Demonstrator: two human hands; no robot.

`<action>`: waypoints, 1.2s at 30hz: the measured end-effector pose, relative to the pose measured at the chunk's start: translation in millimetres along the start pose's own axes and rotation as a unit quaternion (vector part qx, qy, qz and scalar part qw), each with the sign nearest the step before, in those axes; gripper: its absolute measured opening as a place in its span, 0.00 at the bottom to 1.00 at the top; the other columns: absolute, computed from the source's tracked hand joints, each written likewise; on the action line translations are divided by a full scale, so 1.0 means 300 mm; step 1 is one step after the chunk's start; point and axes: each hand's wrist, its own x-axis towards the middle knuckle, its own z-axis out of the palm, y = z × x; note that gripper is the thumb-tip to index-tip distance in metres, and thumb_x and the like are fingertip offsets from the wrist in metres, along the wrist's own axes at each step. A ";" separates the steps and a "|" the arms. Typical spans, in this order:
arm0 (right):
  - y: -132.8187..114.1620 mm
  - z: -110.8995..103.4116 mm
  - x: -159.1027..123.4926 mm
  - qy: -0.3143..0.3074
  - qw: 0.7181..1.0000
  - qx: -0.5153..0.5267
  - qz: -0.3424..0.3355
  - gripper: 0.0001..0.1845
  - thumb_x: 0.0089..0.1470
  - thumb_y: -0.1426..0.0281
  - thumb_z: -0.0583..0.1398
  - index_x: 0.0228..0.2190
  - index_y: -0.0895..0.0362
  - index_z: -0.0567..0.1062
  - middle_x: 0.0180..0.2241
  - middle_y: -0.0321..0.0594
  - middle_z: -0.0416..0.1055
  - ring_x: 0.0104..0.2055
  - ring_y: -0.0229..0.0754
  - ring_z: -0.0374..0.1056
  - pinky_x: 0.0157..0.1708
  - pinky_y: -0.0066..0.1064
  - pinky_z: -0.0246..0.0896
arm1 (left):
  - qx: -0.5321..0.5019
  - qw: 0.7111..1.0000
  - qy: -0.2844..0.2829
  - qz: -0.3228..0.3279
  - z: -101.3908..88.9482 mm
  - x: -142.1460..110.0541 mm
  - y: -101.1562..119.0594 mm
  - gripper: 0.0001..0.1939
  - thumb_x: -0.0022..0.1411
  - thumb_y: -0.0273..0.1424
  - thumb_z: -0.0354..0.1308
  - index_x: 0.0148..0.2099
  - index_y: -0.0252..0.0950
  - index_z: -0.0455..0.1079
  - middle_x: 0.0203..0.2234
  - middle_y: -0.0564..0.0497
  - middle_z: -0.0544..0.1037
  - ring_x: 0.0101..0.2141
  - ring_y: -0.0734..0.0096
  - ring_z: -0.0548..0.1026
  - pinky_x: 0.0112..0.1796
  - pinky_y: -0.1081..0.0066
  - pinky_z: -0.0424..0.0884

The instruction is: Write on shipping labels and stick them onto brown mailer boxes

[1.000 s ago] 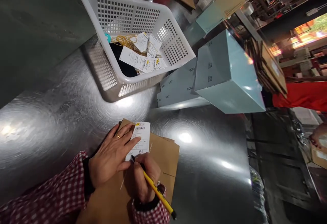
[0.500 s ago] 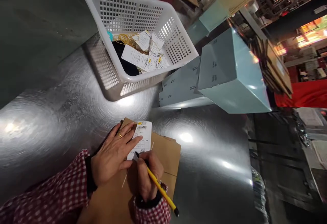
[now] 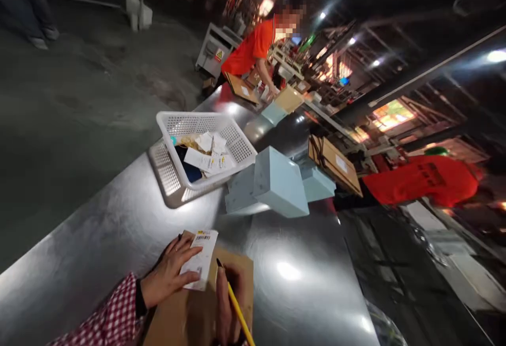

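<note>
My left hand (image 3: 171,274) lies with fingers stretched over a white printed label (image 3: 203,262) with a barcode and a yellow mark. The label rests on a flat piece of brown cardboard (image 3: 247,272) on the metal table. Just right of the label, my right hand (image 3: 230,296) is closed around a yellow pen (image 3: 239,312). Its black tip points up and away from me, apart from the label. Part of the cardboard is hidden under my hands.
Ahead stands a white plastic basket (image 3: 237,169) holding labels and yellow rubber bands. Pale blue boxes (image 3: 281,183) stand right of it, near brown cardboard pieces (image 3: 336,159). Two people in red shirts (image 3: 253,46) are farther off. The metal table's (image 3: 130,209) left edge runs diagonally.
The view has tilted upward, showing more of the room. My right hand and the pen have moved off the label to its right. The label now leans more to the right.
</note>
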 end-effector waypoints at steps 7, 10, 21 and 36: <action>-0.263 0.211 0.603 -0.149 0.976 -0.092 -0.130 0.12 0.53 0.69 0.57 0.37 0.54 0.78 0.35 0.42 0.74 0.38 0.44 0.71 0.40 0.34 0.68 | -0.282 0.903 0.247 -0.209 -0.119 -0.171 -0.037 0.27 0.60 0.50 0.53 0.50 0.36 0.77 0.50 0.42 0.79 0.50 0.52 0.77 0.47 0.62 0.77; -0.311 0.280 0.793 -0.143 0.982 -0.089 -0.081 0.17 0.49 0.72 0.57 0.41 0.57 0.77 0.37 0.45 0.73 0.39 0.46 0.69 0.41 0.37 0.66 | -0.360 0.853 0.300 -0.230 -0.177 -0.228 0.003 0.32 0.55 0.51 0.60 0.56 0.35 0.71 0.53 0.41 0.77 0.52 0.51 0.75 0.47 0.64 0.77; -0.379 0.111 0.006 -0.282 0.879 0.278 0.265 0.21 0.40 0.56 0.70 0.29 0.58 0.73 0.29 0.38 0.75 0.30 0.39 0.68 0.31 0.30 0.63 | -0.483 0.766 0.340 -0.255 -0.224 -0.282 0.278 0.38 0.50 0.46 0.69 0.59 0.36 0.61 0.42 0.45 0.81 0.39 0.55 0.80 0.38 0.62 0.78; -0.508 -0.431 -0.272 -0.202 0.793 0.513 0.259 0.21 0.40 0.58 0.70 0.36 0.53 0.74 0.37 0.36 0.77 0.35 0.40 0.71 0.34 0.32 0.69 | -0.126 0.857 0.440 -0.238 0.014 -0.745 0.648 0.52 0.50 0.53 0.61 0.68 0.30 0.50 0.63 0.31 0.61 0.62 0.43 0.61 0.60 0.46 0.59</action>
